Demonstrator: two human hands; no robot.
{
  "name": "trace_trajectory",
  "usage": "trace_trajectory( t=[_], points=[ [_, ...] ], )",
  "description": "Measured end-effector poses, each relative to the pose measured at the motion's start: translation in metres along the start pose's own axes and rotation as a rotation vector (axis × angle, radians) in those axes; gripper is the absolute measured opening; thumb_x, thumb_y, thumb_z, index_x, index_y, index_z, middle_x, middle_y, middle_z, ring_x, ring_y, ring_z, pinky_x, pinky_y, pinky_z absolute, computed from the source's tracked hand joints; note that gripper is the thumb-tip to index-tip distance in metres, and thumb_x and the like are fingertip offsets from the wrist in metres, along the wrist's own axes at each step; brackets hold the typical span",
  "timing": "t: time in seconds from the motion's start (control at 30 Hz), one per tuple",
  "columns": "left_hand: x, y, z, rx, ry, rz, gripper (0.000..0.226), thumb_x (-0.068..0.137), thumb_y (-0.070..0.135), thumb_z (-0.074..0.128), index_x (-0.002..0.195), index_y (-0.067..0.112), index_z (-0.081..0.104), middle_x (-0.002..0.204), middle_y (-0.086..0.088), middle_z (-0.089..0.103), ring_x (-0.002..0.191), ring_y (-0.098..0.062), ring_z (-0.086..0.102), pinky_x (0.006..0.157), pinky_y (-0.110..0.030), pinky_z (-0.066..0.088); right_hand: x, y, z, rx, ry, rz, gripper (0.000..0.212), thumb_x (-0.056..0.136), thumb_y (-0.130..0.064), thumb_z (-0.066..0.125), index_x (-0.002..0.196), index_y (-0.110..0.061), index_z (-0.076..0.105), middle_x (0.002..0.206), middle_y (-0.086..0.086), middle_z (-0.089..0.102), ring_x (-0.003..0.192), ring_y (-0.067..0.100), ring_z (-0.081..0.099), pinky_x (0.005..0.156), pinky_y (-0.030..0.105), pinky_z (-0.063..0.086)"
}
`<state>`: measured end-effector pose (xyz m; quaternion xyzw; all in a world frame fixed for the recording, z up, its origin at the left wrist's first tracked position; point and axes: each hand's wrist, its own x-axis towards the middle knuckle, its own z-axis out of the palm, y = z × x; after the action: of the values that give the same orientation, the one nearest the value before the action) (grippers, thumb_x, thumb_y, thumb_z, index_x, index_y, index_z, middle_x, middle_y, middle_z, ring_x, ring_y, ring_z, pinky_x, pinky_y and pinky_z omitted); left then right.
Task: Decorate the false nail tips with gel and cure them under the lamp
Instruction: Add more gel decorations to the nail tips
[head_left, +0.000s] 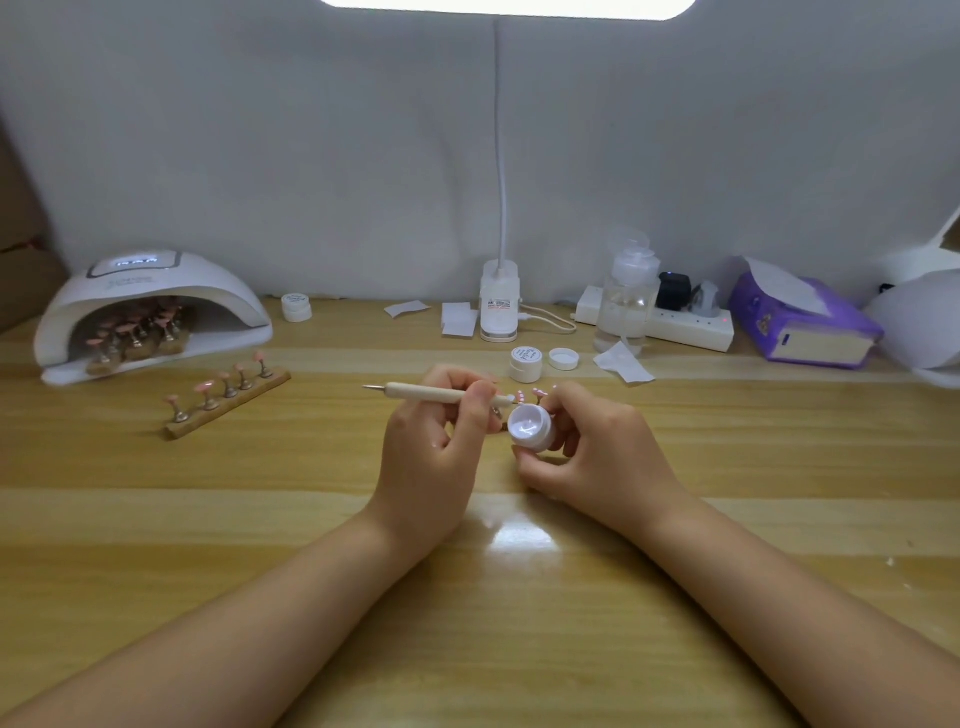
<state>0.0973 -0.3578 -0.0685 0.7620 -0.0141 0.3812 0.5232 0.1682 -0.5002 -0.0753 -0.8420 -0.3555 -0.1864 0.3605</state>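
Nearest us, two bare forearms reach forward over the wooden surface (519, 623) and meet at its middle. We see the left hand (431, 441) with its fingers (475, 397) curled round a wooden dotting tool (441, 393), pinching it near one end. The tool lies almost level, its long axis running left to right, with a metal tip pointing left and the other end reaching toward the right hand. Just beside it, the right hand (597, 447) holds a small white gel pot (531, 427) between thumb and curled fingers, the open mouth tilted toward us and toward the tool. Just behind the two hands we glimpse a few pink-and-white nail tips (537, 393), mostly hidden.

Farther back and to the left lies a wooden strip (228, 402) set slantwise, carrying five pink nail tips on little stands. Behind the hands stand a closed white pot (525, 364) and a loose lid (563, 358), near a piece of white paper (623, 364).

Along the wall, at far left, sits the white curing lamp (150, 306), its display lit, with more pink nail tips on stands inside its opening. Another small pot (296, 306) stands beside it. Toward the right we see a desk-lamp base (500, 306), a clear pump bottle (626, 296), a power strip (675, 322) and a purple tissue pack (800, 322).
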Motion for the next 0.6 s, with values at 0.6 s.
trace_trajectory(
  t=[0.6],
  points=[
    [0.0047, -0.0046, -0.0001, -0.152, 0.039, -0.077, 0.023, 0.090, 0.038, 0.052, 0.069, 0.036, 0.060, 0.060, 0.005, 0.062, 0.061, -0.007, 0.059, 0.065, -0.019, 0.048, 0.0005, 0.0018, 0.0003, 0.026, -0.005, 0.024, 0.030, 0.065, -0.028, 0.077, 0.078, -0.015, 0.052, 0.063, -0.007, 0.058, 0.057, 0.012, 0.051, 0.057, 0.033, 0.046]
  ],
)
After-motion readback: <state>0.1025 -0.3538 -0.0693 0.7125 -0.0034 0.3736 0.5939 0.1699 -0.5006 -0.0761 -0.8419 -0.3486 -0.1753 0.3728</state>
